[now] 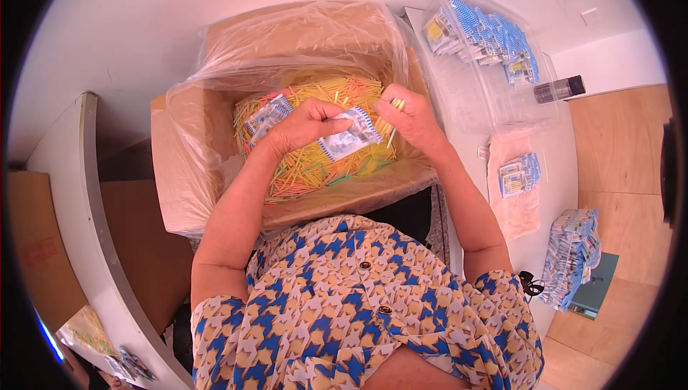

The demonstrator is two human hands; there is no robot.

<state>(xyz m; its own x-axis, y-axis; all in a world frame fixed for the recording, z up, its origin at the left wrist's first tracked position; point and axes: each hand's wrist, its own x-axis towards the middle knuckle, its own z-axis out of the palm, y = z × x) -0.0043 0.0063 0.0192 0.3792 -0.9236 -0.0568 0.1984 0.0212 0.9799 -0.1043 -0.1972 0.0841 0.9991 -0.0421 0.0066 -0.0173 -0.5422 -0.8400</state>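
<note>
Above loose sticks point(308, 168) in the carton point(183, 153), the left hand point(304, 128) pinches a packet point(351, 143) and the right hand point(412, 118), at its two o'clock, grips yellow sticks point(387, 130), apparently for filling, which next calls for aligning them with the packet's edge.

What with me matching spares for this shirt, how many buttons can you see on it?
2, both down the front of the shirt: one button higher in the picture, another button below and slightly right. Folds may hide more.
</note>
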